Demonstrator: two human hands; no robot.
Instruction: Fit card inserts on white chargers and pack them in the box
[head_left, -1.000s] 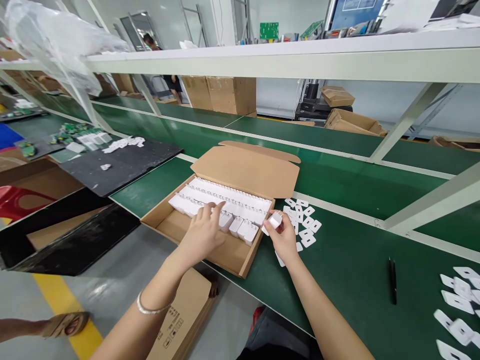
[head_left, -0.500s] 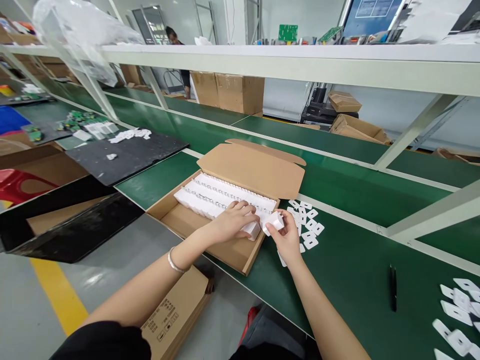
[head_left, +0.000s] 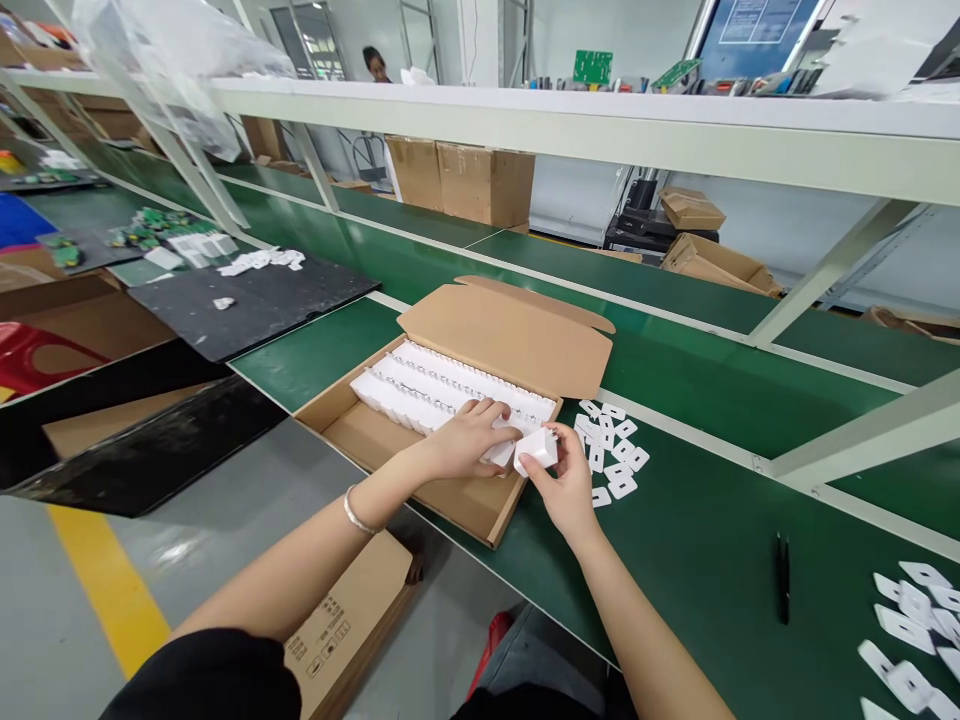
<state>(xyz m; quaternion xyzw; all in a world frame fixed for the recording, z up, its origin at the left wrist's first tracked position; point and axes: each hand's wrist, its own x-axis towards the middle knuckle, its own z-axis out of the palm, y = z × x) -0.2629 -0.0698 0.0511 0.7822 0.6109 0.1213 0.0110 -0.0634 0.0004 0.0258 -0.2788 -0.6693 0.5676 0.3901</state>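
An open cardboard box (head_left: 341,432) lies on the green table, its lid folded back. Rows of white pieces (head_left: 420,395) stand close together in its rear part. My left hand (head_left: 472,437) reaches over the box's right part, fingers curled round a white piece at the end of the front row. Between the fingers and thumb of my right hand (head_left: 564,478) is a white block (head_left: 537,451), held above the box's right wall, just beside my left fingertips. Flat white plates with slots (head_left: 622,470) lie scattered right of the box.
Black tweezers (head_left: 782,578) and more white plates (head_left: 909,685) lie at the right. A black mat (head_left: 300,300) with white pieces is at the left. A pale shelf beam (head_left: 600,135) crosses behind. A person (head_left: 375,66) is in the background. Cartons (head_left: 352,620) stand below the table edge.
My right hand has moved slightly left with the white block, closer to the end of the row and my left hand. The view has shifted a little.
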